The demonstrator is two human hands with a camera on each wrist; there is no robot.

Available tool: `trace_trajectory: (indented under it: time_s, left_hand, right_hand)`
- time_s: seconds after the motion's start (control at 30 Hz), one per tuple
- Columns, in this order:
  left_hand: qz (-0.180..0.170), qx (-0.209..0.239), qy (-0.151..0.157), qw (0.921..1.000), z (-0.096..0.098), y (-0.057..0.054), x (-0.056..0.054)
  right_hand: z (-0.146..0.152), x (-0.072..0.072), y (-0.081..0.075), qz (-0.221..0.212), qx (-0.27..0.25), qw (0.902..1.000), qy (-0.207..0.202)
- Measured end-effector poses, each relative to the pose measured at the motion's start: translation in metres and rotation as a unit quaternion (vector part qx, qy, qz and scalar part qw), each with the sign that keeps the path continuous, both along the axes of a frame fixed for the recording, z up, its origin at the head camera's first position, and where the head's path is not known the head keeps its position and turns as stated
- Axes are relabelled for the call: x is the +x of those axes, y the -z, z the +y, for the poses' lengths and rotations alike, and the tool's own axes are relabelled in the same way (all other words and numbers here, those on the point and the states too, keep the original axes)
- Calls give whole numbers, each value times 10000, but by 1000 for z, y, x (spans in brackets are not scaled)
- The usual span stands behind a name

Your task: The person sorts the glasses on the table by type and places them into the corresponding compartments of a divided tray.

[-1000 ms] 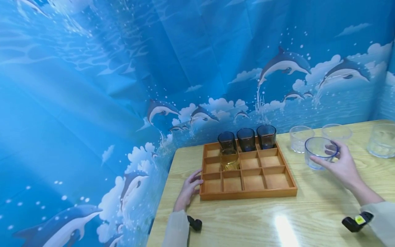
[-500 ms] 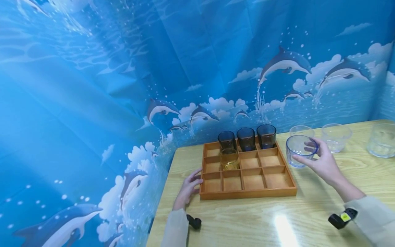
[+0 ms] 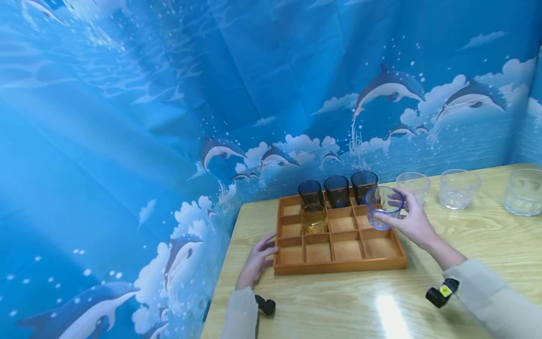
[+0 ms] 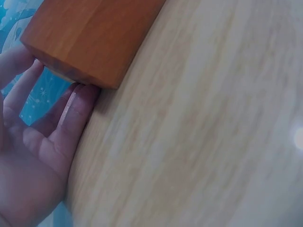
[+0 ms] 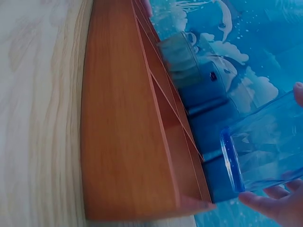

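Observation:
My right hand (image 3: 417, 227) holds a clear blue-rimmed glass (image 3: 376, 213) between thumb and fingers, over the right side of a wooden compartment tray (image 3: 338, 269). In the right wrist view the glass (image 5: 270, 146) is above the tray's (image 5: 120, 132) edge. At the tray's left side, my left hand (image 3: 255, 261) touches the wall with its fingertips; the left wrist view shows those fingers (image 4: 80, 106) extended against the corner. Three dark glasses (image 3: 337, 193) stand in the back row. An amber glass (image 3: 314, 221) occupies a middle-row compartment, second from the left.
Clear glasses stand on the table right of the tray: one (image 3: 417, 181) partly behind my right hand, another (image 3: 459, 190) beside it, and a larger one (image 3: 523, 193) at the far right. A blue dolphin-printed backdrop (image 3: 271, 94) rises behind the table (image 3: 322, 306).
My right hand has carried the blue-rimmed glass leftward, from beside the clear glasses to over the tray's right side. The left hand stays at the tray's left wall.

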State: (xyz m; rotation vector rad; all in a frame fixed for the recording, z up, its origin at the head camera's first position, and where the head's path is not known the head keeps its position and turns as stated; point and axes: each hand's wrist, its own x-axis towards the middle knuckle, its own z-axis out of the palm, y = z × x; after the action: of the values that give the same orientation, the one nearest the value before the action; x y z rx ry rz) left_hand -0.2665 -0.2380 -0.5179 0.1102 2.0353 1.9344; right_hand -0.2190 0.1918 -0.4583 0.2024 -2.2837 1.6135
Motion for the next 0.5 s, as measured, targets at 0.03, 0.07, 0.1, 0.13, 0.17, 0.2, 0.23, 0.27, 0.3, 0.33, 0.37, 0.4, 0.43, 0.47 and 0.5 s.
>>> trace_trajectory:
  time_s: [0.03,0.07,0.1,0.13,0.17,0.2,0.23,0.27,0.3,0.33,0.37,0.4,0.43,0.47,0.5]
  left_hand:
    - [-15,22,9,10000,0,0,0]
    - [-16,37,15,10000,0,0,0]
    - [-17,58,25,10000,0,0,1]
    - [-6,75,37,10000,-1,1,1]
    - [-9,104,40,9999,-1,1,1]
    - [-5,123,37,9999,-1,1,1]
    - [2,134,33,9999,-1,1,1]
    - [22,128,27,9999,-1,1,1]
    - [24,127,16,9999,0,1,1]
    - [24,117,8,9999,0,1,1]
    - [23,106,1,9999,0,0,1]
    - [23,93,-6,10000,0,0,1]
    - [24,79,-8,10000,0,0,1]
    - [36,71,-11,10000,0,0,1]
    - [36,71,-13,10000,0,1,1]
  right_hand:
    - [-3,-1,0,-45,-1,10000,-22]
    - [-6,-3,-1,-99,-2,9999,-46]
    - [-8,-4,-1,-157,-12,9998,-78]
    - [-10,-6,-2,-211,-22,9997,-111]
    - [-13,-7,-2,-265,-45,9995,-149]
    - [-15,-9,-2,-307,-54,9993,-182]
    - [-18,-10,-2,-330,-106,9991,-234]
    - [-20,-12,-1,-327,-139,9990,-277]
    - [-22,-14,-1,-319,-163,9989,-316]
    - [-25,-15,0,-311,-173,9988,-342]
    - [-27,-17,1,-303,-194,9986,-378]
    - [-30,-19,2,-287,-193,9986,-399]
    - [-32,-21,3,-272,-220,9985,-430]
    - [-35,-23,4,-259,-207,9985,-439]
    - [-37,-25,5,-253,-220,9983,-468]
